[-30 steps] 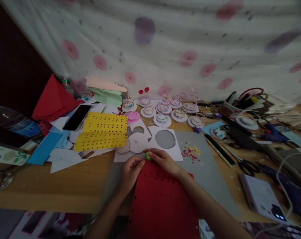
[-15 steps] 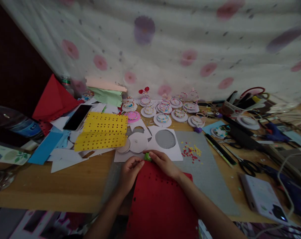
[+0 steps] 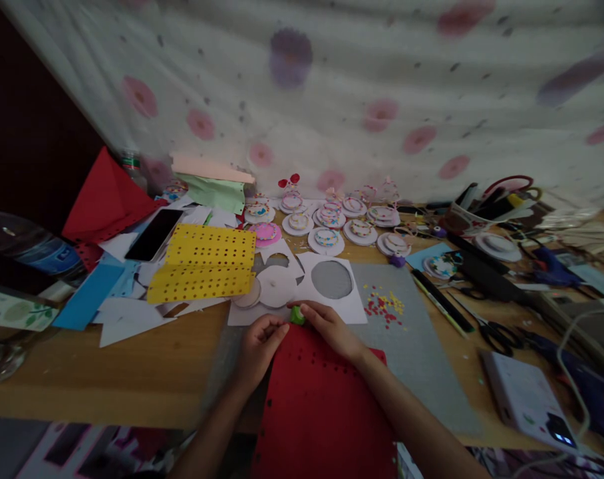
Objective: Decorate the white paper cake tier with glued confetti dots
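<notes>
A red sheet (image 3: pixel 326 412) with punched holes along its edges hangs over the front of the table, its far edge between my hands. My left hand (image 3: pixel 262 342) pinches the sheet's far left corner between thumb and fingers. My right hand (image 3: pixel 329 326) is closed around a small green hole punch (image 3: pixel 297 315), which sits at the sheet's far edge. Red and yellow paper dots (image 3: pixel 384 306) lie on the grey cutting mat (image 3: pixel 422 359) to the right. Just beyond my hands are a white sheet with a round cutout (image 3: pixel 354 309) and white paper discs (image 3: pixel 277 286).
Small decorated paper hats (image 3: pixel 326 241) stand in rows at the back. A yellow punched sheet (image 3: pixel 202 263), a phone (image 3: pixel 155 235) and paper scraps lie left. Scissors (image 3: pixel 499 336), a white power bank (image 3: pixel 529 398) and a pen cup (image 3: pixel 474 216) are on the right.
Both hands stay nearly where they were, still holding the red sheet and the hole punch. The view has shifted very slightly.
</notes>
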`<state>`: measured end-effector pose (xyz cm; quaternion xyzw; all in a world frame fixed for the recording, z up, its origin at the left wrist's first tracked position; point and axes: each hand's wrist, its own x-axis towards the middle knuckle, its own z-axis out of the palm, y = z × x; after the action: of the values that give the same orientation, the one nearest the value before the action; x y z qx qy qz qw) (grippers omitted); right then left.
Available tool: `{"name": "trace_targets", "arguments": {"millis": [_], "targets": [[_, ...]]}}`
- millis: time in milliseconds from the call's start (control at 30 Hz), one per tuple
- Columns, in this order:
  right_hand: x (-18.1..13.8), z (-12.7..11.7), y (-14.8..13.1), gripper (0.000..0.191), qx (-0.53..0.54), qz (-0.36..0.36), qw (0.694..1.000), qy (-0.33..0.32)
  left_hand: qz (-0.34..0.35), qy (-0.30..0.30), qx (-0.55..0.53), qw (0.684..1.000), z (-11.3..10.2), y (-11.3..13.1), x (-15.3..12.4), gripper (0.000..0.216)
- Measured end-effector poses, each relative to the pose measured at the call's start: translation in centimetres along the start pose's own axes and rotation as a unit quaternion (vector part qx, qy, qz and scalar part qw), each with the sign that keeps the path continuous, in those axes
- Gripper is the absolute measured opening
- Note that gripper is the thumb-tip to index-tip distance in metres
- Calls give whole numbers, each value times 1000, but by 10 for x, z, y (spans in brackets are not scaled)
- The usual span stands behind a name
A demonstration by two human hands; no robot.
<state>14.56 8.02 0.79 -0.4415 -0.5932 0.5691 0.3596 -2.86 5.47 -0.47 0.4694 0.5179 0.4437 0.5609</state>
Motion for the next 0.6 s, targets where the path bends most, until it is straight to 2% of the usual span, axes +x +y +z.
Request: {"name": "trace_targets", "arguments": {"millis": [367,600], "targets": [[-4,0,2,38,8,-22,1000,4,1,7,7,1000,2,4,-1,19],[-4,2,5,40,8,-20,1000,19,-1,15,5,1000,3,3,0,19]]}}
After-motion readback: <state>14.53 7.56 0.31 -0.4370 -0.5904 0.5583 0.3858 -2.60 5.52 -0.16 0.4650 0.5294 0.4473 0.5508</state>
